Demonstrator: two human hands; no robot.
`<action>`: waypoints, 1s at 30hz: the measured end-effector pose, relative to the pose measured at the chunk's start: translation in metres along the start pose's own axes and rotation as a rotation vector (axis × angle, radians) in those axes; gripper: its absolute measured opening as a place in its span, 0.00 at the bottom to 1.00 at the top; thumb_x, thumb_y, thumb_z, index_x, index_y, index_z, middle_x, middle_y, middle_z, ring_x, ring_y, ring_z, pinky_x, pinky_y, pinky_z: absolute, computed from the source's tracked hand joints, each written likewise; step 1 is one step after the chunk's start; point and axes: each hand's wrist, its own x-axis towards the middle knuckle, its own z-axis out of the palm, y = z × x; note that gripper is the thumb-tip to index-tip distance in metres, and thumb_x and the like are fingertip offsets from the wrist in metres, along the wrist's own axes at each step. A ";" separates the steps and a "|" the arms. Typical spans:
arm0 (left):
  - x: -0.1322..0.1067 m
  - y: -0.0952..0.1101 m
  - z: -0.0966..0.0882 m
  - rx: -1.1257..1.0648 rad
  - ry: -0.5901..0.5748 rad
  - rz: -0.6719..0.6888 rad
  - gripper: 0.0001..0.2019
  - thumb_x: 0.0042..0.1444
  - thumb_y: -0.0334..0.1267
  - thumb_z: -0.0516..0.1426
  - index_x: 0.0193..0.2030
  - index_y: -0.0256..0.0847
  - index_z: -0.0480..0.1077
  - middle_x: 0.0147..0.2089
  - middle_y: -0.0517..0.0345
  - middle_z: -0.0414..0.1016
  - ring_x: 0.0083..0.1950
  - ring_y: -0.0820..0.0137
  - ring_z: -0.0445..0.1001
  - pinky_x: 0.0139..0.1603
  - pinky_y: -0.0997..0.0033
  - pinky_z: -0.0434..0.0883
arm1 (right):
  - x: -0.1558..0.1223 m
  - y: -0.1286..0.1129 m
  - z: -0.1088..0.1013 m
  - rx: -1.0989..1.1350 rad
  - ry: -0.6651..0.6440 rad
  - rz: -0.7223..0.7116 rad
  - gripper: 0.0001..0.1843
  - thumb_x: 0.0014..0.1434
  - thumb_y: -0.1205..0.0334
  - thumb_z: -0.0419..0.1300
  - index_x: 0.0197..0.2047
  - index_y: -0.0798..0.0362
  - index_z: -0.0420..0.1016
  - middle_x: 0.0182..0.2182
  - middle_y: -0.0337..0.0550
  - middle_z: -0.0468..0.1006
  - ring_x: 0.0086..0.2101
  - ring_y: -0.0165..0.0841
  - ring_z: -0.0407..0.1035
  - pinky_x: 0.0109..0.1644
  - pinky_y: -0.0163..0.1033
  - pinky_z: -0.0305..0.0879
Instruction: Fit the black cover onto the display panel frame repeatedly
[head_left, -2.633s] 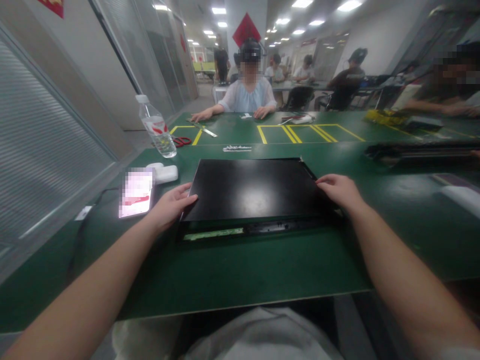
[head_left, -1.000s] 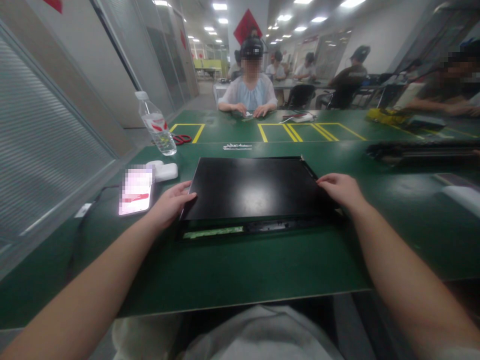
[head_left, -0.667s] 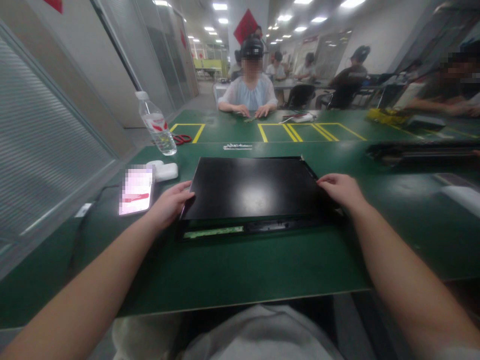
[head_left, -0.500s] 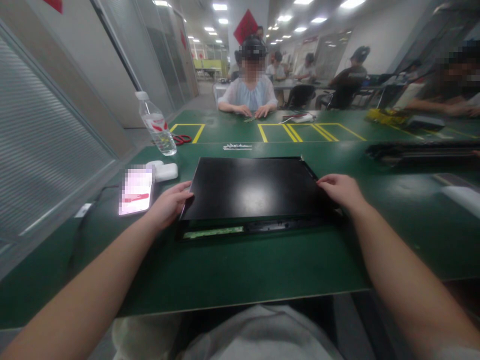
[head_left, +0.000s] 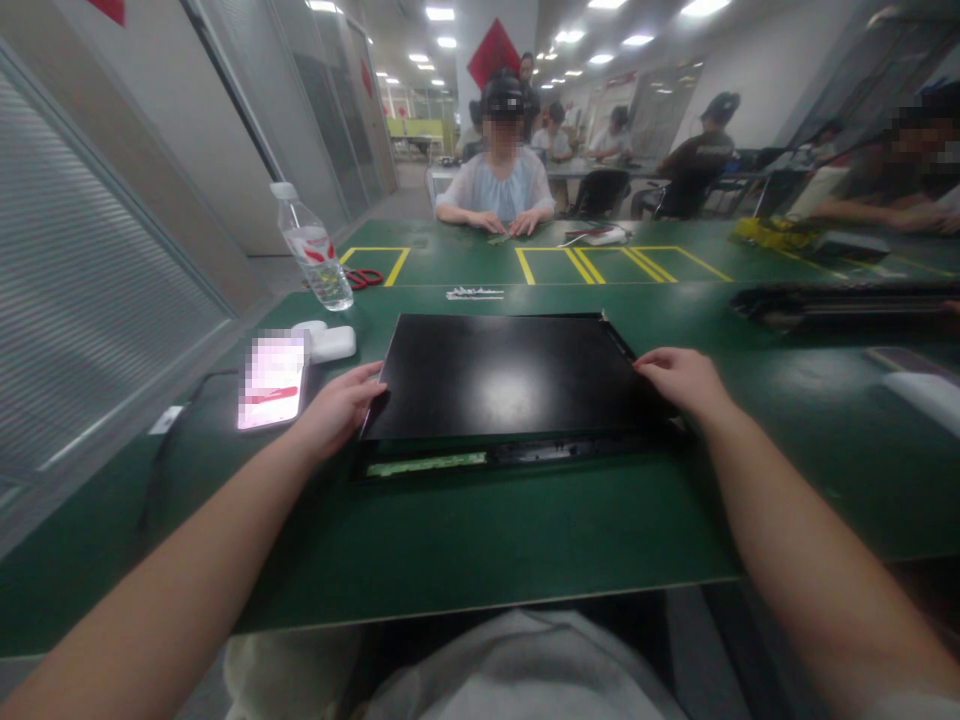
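Observation:
A flat, glossy black display panel (head_left: 480, 375) lies in front of me over a black frame (head_left: 555, 452). Along the frame's near left part runs a strip of green circuit board (head_left: 427, 465). My left hand (head_left: 341, 408) grips the panel's left edge, thumb on top and the other fingers partly hidden beside it. At the right edge my right hand (head_left: 682, 380) pinches the panel between thumb and fingers. Whether the panel's far edge rests on the frame, I cannot tell.
Left of the panel are a lit phone (head_left: 274, 380), a white earbud case (head_left: 334, 344), a water bottle (head_left: 315, 255) and red-handled scissors (head_left: 366, 279). Small white strips (head_left: 475, 294) lie beyond it. A dark long part (head_left: 840, 305) sits to the right. A person (head_left: 499, 185) sits opposite.
Both hands keep their hold on the display panel. Its near edge looks very slightly lower, closer to the frame; little else differs.

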 end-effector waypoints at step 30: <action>0.002 -0.005 -0.005 0.047 0.009 0.043 0.26 0.55 0.19 0.62 0.62 0.34 0.73 0.40 0.47 0.87 0.38 0.61 0.87 0.35 0.71 0.80 | 0.002 0.004 -0.001 0.053 -0.018 0.031 0.07 0.54 0.59 0.66 0.32 0.47 0.87 0.33 0.44 0.86 0.38 0.42 0.79 0.46 0.43 0.73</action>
